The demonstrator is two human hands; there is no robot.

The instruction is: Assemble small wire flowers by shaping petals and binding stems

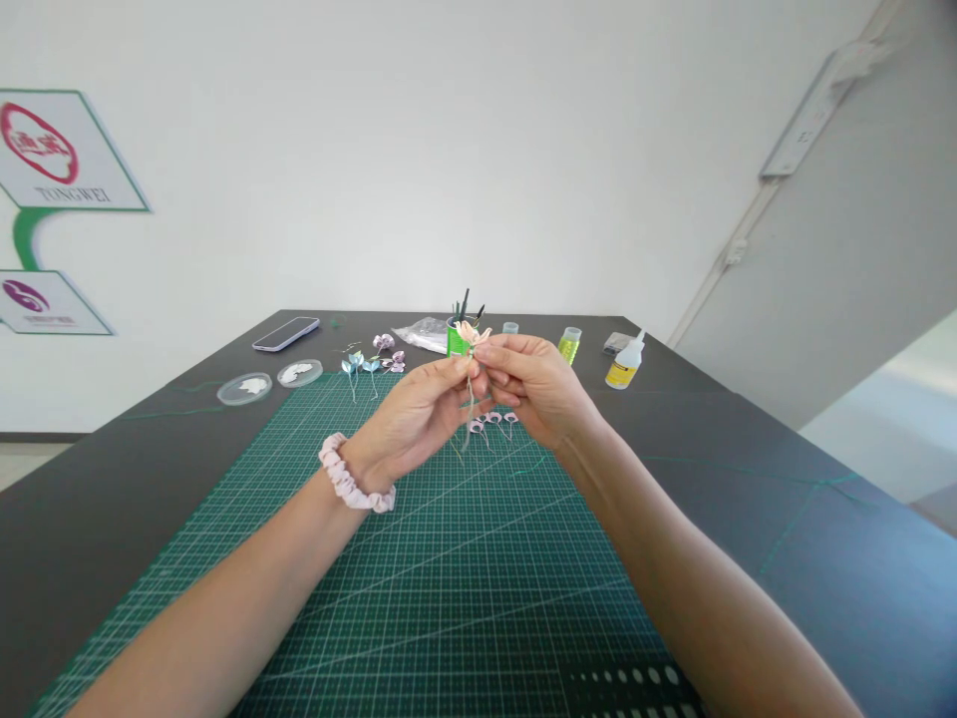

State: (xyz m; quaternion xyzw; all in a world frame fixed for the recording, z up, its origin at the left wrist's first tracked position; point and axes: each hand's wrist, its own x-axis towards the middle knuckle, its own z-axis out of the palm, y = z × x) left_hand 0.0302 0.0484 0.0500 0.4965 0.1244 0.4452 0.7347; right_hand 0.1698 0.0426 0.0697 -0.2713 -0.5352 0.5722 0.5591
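Observation:
Above the green cutting mat point(419, 558), my two hands meet around a small pale pink craft flower point(471, 335) with thin thread-like stems hanging down. My left hand point(423, 409), with a pink scrunchie point(351, 479) at its wrist, pinches the stem just under the petals. My right hand point(534, 384) is closed at the base of the flower, thumb and forefinger pressed together there. Its other fingers curl below. Beneath the hands, several light pink looped petals point(494, 419) on thin wires lie on the mat, partly hidden.
Blue flowers point(363, 365) and purple flowers point(393, 359) lie at the mat's far edge. Left are two shallow dishes point(245, 389) with white material and a phone point(286, 334). Behind stand a green tool cup point(453, 341), a yellow-green bottle point(569, 345) and a glue bottle point(625, 363).

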